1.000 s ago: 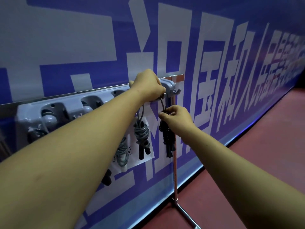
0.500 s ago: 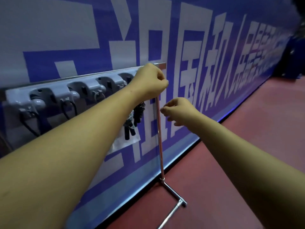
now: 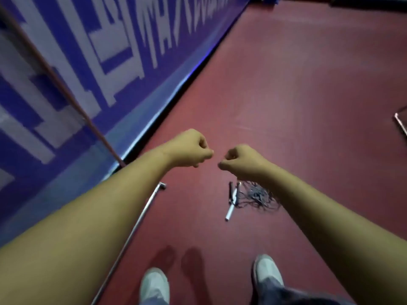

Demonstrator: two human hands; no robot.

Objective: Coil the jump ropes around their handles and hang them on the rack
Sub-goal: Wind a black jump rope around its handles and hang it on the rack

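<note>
Head view: left hand [image 3: 189,150] and right hand [image 3: 240,160] curled, ropes [image 3: 257,195] loose on the floor [image 3: 308,106].
Both hands hover close together with fingers closed into fists, nothing visible in either. The ropes lie in a dark tangle just under the right forearm, a white handle [image 3: 231,208] poking out toward the shoes [image 3: 154,285]. A metal bar [image 3: 141,221] lies along the floor near the blue banner [image 3: 88,62].

Above tangled jump ropes [image 3: 256,195] on the floor [image 3: 308,89], left hand [image 3: 190,148] and right hand [image 3: 241,159] hover curled, empty.
</note>
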